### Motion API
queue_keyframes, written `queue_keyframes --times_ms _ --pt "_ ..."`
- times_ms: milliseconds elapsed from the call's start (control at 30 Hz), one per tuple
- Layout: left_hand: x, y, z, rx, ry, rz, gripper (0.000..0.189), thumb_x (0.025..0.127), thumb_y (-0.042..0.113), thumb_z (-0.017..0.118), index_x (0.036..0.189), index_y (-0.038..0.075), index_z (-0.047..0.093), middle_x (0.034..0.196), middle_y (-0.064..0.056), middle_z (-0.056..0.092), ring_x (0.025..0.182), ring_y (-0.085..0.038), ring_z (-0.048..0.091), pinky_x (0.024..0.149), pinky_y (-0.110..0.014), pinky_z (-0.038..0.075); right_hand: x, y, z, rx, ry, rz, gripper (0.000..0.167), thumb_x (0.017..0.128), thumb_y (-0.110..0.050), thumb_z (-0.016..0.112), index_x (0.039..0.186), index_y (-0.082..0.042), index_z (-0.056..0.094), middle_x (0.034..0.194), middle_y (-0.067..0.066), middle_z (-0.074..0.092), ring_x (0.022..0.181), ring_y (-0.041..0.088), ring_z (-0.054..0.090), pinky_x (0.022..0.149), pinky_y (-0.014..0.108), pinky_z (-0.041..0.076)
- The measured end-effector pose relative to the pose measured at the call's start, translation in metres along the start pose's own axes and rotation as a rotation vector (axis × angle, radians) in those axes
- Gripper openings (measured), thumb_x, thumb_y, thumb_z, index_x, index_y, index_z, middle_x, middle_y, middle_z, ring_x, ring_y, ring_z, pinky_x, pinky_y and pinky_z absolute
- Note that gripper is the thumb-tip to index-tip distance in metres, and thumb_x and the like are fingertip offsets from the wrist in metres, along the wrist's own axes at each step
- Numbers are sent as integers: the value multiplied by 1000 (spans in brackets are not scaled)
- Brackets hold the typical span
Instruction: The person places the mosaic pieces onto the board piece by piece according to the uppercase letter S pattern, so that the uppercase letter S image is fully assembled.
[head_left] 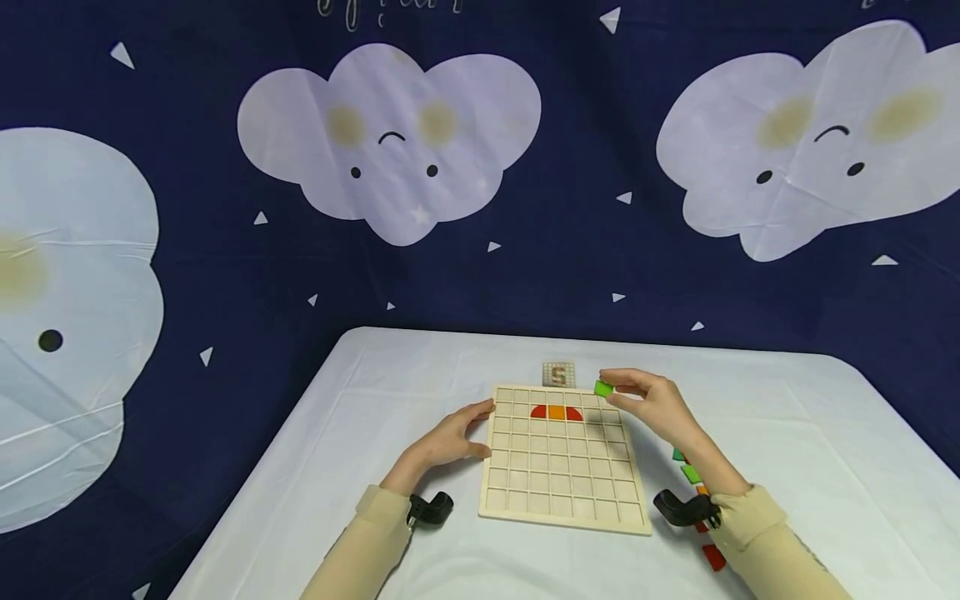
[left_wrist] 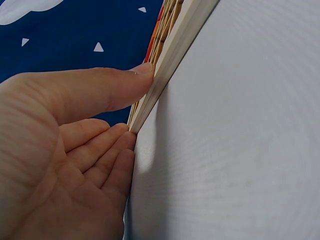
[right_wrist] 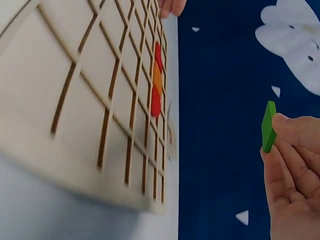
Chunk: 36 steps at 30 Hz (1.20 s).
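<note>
Fingers (head_left: pixel 478 408) of the left hand (head_left: pixel 448 437), left of centre in the lower half of the frame, are spread wide from the thumb and fairly straight; in the left wrist view, thumb and fingertips touch the side of a pale gridded board (head_left: pixel 555 483) without wrapping round it. The board lies at lower centre, just right of those fingers, and in a row near its top sit a red piece (head_left: pixel 538 412), an orange piece (head_left: pixel 556 412) and a second red piece (head_left: pixel 574 414), side by side. A small square card (head_left: pixel 558 374) with an S-like figure lies just beyond the board's top edge. Further right, a green piece (head_left: pixel 603 388) is pinched between the thumb and fingers of the right hand (head_left: pixel 656 406), the gap between them no wider than the piece; in head view it shows at the board's upper right corner, and the right wrist view shows it held up, apart from the board. Loose coloured pieces (head_left: pixel 691 474) lie at lower right, some partly hidden by the right forearm. All this rests on a desk (head_left: pixel 817 450) covered in white, with rounded far corners, across the bottom of the frame. Behind it hangs a dark blue backdrop (head_left: pixel 202 275) with white triangles and pale clouds (head_left: pixel 390 100) at left, upper centre and upper right.
</note>
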<state>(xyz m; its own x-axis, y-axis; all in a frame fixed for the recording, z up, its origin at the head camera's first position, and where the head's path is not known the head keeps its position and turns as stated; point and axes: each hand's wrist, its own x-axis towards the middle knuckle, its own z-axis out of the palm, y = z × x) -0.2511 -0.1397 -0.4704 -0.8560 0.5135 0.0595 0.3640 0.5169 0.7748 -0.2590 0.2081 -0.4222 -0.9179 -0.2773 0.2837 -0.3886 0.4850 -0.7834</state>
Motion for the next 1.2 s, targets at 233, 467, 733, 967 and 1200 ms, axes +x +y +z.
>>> queue_keyframes --times_ms 233,467,733,967,1200 --pt "0 1 0 8 2 -9 81 76 4 76 144 -2 33 146 -13 38 136 -28 30 111 -42 23 9 -9 18 64 -39 -18 40 86 -13 70 124 -7 62 119 9 63 106 27 61 84 33 53" --pt "-1 1 0 30 -2 -9 81 76 5 76 144 -2 33 145 -14 38 135 -30 30 111 -44 23 14 -15 39 117 -71 -19 38 86 -15 70 123 -8 62 119 5 63 106 25 61 83 31 53" --pt "0 0 0 25 -5 -9 80 77 5 76 144 -1 34 147 -14 36 136 -29 29 111 -43 22 18 -17 61 198 -97 -19 38 87 -14 68 124 -6 62 120 10 63 109 30 59 84 34 53" --pt "0 -1 1 12 -4 -11 81 76 5 75 145 -1 33 146 -13 37 135 -28 30 111 -43 22 18 -15 72 215 -111 -31 38 87 -12 68 124 -9 62 122 9 62 112 29 57 85 28 52" --pt "0 -1 1 12 -5 -10 81 77 5 76 145 -2 32 147 -14 36 136 -28 30 111 -42 23 19 -4 82 142 -115 -34 38 85 -13 70 122 -7 64 117 5 65 103 25 61 83 31 52"
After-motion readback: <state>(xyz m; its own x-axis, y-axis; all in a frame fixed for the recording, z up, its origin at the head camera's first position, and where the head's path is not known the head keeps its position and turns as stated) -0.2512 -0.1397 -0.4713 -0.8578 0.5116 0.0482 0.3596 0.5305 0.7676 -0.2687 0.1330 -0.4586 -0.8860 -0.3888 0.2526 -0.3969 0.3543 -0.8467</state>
